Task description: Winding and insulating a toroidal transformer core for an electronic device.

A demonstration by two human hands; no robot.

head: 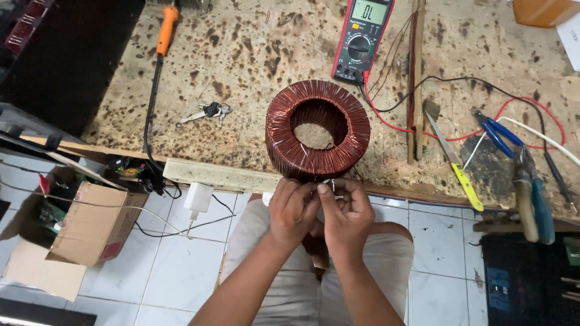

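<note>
A large ring-shaped coil wound with copper wire (318, 128) stands on the stained workbench (241, 54) near its front edge. Both hands meet just below it, at the bench edge. My left hand (292, 211) and my right hand (347, 212) pinch the thin wire ends coming off the coil's front between their fingertips. A pale strand runs across the coil's inner front wall. What lies between the fingers is too small to make out further.
A red multimeter (361, 37) with red and black leads lies behind the coil. Keys (206, 112) and an orange-handled soldering iron (167, 27) are left; a yellow-handled knife (456, 164) and blue pliers (499, 134) right. A cardboard box (78, 226) sits on the tiled floor.
</note>
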